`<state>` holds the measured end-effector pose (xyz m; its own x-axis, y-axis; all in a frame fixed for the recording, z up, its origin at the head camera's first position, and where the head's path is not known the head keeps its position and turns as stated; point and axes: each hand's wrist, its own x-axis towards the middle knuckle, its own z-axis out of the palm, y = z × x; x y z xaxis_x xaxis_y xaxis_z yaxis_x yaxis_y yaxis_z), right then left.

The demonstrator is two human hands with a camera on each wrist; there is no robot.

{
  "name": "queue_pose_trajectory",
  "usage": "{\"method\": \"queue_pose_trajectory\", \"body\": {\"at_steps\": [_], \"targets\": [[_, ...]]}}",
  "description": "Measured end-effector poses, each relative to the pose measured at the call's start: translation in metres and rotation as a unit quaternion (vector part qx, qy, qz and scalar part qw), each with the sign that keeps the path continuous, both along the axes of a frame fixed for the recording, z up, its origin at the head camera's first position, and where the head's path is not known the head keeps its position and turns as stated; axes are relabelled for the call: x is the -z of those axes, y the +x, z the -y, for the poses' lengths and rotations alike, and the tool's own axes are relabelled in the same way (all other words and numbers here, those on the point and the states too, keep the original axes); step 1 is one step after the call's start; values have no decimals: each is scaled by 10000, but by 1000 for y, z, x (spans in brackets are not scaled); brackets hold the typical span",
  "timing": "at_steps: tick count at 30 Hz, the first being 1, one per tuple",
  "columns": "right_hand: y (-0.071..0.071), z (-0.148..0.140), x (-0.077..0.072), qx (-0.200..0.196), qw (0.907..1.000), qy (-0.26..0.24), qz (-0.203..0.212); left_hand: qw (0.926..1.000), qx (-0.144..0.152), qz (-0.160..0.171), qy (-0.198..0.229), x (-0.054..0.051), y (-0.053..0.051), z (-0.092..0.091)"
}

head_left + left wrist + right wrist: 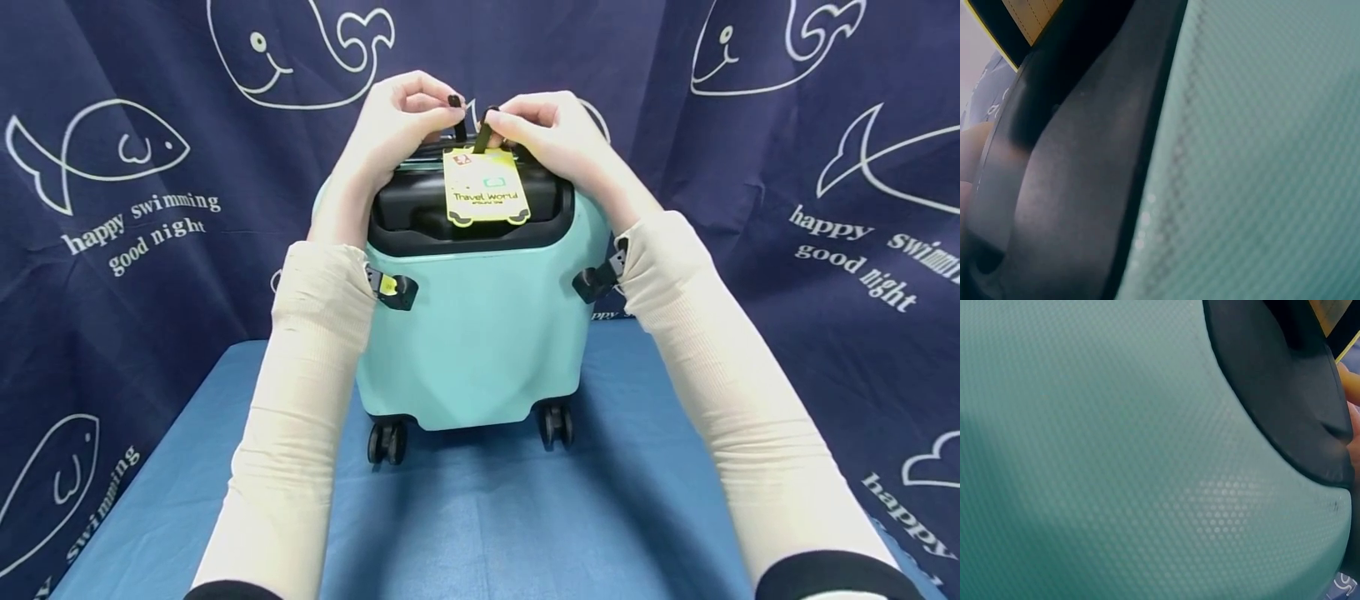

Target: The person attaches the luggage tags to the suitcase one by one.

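Observation:
A mint-green suitcase [480,333] stands upright on its wheels, its black handle panel [420,237] toward me. A yellow-edged luggage tag [487,187] printed "Travel World" hangs over that panel from a black strap [483,133]. My left hand [390,125] pinches one end of the strap between thumb and fingers, above the suitcase top. Close beside it, my right hand [551,133] pinches the strap just above the tag. The left wrist view shows the textured shell [1260,150] and a tag corner [1016,25]; fingers barely show at the edges of both wrist views.
The suitcase rests on a blue cloth-covered surface [465,517]. Behind it hangs a dark blue curtain [112,292] with white whale and fish drawings. Black wheels [386,442] touch the cloth. Black wrist devices [596,279] sit close to the shell.

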<state>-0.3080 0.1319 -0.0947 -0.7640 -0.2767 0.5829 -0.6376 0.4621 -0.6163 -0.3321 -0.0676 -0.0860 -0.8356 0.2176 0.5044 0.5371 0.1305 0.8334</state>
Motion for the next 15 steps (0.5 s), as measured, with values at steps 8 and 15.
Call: {"method": "queue_pose_trajectory", "body": {"at_steps": [8,15], "targets": [[-4,-1,0,64,9996,-258,-9,9983,-131,-4,-571,-1,0,0],[-5,0,-1,-445,9954,-838,-97,9986,-122,-212,-465,1,-1,1]]}}
